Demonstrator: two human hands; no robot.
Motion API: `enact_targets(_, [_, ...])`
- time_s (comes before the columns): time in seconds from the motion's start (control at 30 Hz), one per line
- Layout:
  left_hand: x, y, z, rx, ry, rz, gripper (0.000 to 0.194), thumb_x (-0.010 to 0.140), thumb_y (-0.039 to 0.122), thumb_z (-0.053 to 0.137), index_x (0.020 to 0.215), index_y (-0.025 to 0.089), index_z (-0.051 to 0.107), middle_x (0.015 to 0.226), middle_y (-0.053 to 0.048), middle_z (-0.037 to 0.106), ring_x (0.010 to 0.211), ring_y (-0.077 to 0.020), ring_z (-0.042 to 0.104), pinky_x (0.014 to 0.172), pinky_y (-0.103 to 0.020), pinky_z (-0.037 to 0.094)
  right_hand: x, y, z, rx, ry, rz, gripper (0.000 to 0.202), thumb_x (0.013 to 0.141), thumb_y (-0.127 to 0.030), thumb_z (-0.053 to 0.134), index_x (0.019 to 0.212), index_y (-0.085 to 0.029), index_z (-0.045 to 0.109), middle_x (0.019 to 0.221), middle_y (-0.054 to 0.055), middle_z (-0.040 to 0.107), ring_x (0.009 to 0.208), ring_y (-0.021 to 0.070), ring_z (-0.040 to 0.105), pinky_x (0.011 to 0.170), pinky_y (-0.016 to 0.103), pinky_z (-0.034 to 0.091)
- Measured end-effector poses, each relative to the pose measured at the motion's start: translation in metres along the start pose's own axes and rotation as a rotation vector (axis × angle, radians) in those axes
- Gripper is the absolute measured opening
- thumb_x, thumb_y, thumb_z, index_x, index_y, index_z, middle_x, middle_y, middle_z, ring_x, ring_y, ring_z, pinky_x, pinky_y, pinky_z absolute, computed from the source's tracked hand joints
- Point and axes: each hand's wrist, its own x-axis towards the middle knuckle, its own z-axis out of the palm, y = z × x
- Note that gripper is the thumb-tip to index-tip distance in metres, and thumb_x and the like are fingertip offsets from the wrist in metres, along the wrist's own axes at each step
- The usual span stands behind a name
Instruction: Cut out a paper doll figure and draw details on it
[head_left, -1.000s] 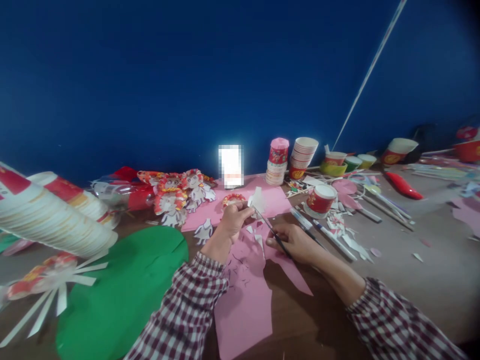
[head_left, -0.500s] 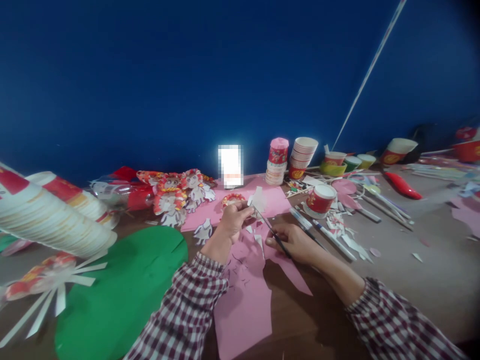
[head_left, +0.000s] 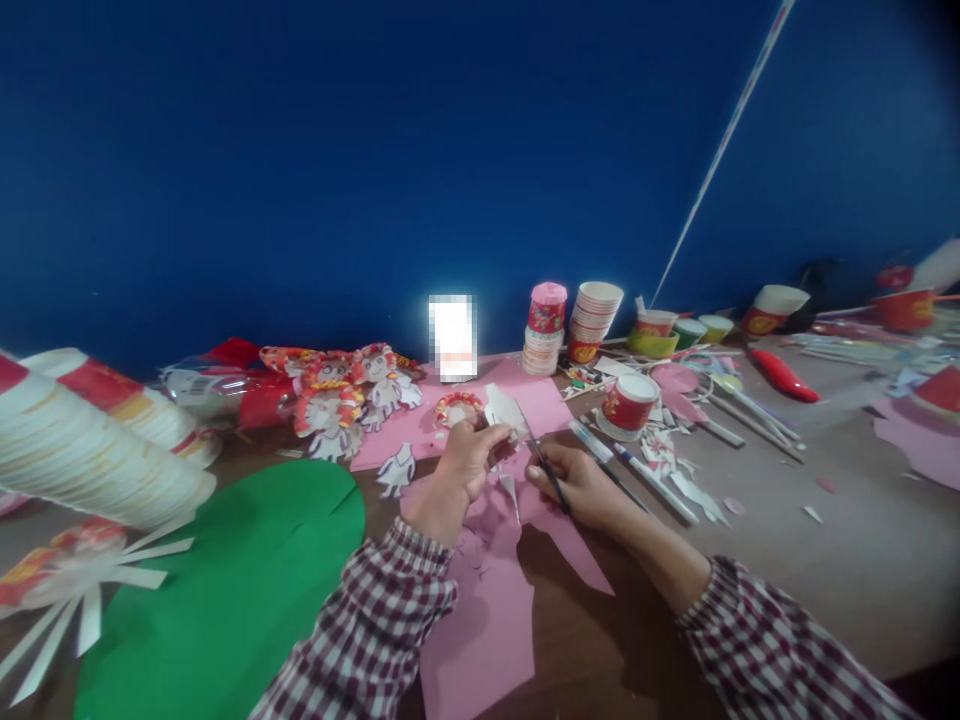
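Observation:
My left hand (head_left: 471,458) is closed, pinching a small piece of white paper (head_left: 504,408) between thumb and fingers. Dark-handled scissors (head_left: 553,482) sit in my right hand (head_left: 577,485), with the fingers wrapped round the handles. Their blades point up and left, at the right edge of the white paper. Below both hands lies pink paper (head_left: 476,640) with dark marks and small scraps on it. Just behind my left hand is a round red-and-yellow cutout (head_left: 457,408). A white cut-out figure (head_left: 396,470) with a dark outline lies to the left.
Green paper (head_left: 225,590) and stacked paper cups (head_left: 90,440) lie at the left. Decorated paper figures (head_left: 330,395) are grouped behind. A red paper cup (head_left: 628,405), markers (head_left: 652,480) and paper scraps (head_left: 694,490) lie to the right. A blue wall (head_left: 337,180) stands at the back.
The white paper has turned in my left hand, and the scissors stand more upright at its right edge. The whole view has shifted slightly.

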Motion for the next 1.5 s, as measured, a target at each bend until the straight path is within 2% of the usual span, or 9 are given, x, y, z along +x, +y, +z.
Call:
enact_targets(0.73, [-0.0052,-0.0003,0.0053,-0.019,0.016,0.0,0.029,0.054,0.012,0.072,0.065,0.017,0.046,0.056,0.005,0.054,0.055,-0.0074,0.054,0.057,-0.021,0.047,-0.0005,-0.0029,0.0003,0.011,0.01,-0.025,0.04,0.08,-0.056,0.059,0.08,-0.016,0.051,0.057,-0.005,0.048,0.049,0.0081,0.045,0.046,0.02,0.034])
enact_targets(1.5, [-0.005,-0.002,0.0055,-0.022,0.007,-0.021,0.027,0.054,0.012,0.072,0.066,0.017,0.049,0.056,0.005,0.055,0.053,-0.008,0.054,0.056,-0.022,0.044,0.0003,-0.0017,-0.0006,-0.053,0.04,-0.026,0.039,0.082,-0.055,0.056,0.076,-0.017,0.049,0.056,-0.005,0.048,0.048,0.008,0.045,0.046,0.02,0.035])
